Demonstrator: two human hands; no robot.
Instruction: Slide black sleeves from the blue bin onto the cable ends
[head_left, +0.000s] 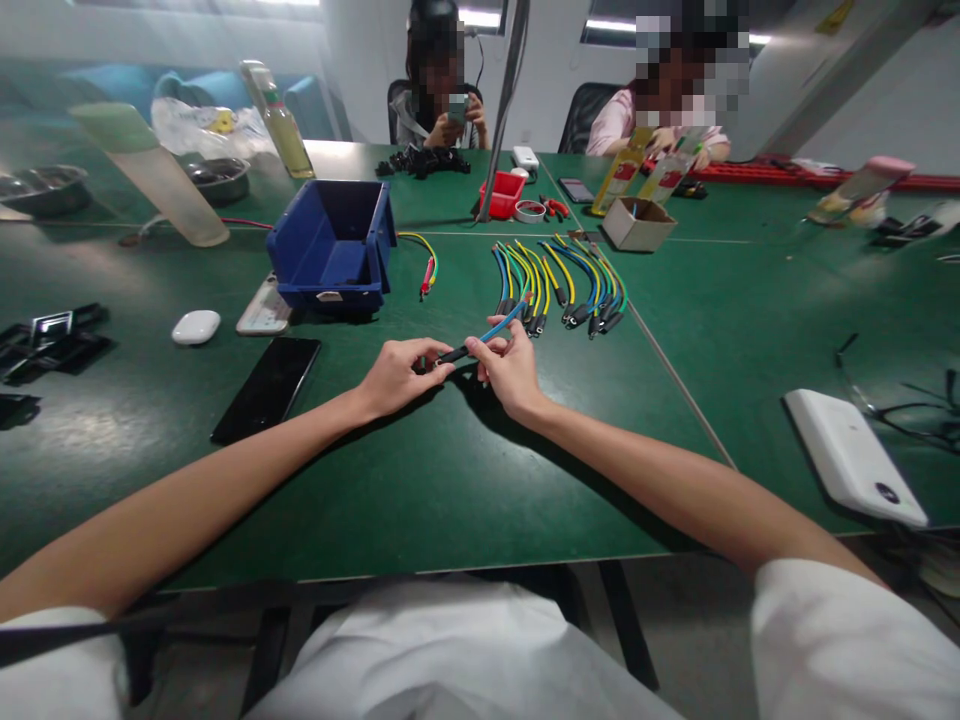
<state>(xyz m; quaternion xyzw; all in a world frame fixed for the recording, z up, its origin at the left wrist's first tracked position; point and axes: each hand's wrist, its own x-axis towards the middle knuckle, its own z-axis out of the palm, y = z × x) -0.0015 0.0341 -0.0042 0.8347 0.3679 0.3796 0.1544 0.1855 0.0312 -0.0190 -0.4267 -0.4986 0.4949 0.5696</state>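
Between my two hands is a short blue wire [501, 322] with a black sleeve on its near end. The fingertips of my left hand [399, 374] pinch the sleeved end, where a small metal terminal seems to show. My right hand [513, 366] grips the wire just beyond the sleeve, thumb and fingers closed. Its free end points up and away to the right. Right behind it lie several yellow, green and blue wires [541, 282] with black-sleeved ends, and more such wires [592, 285] beside them. A blue plastic bin [330, 290] stands to the left.
A black phone [267, 390], a white earbud case [196, 327] and a white power bank [855, 455] lie on the green table [420, 500]. Farther back are a red tray [504, 192], a small cardboard box [637, 228] and several bottles. Two people sit across the table.
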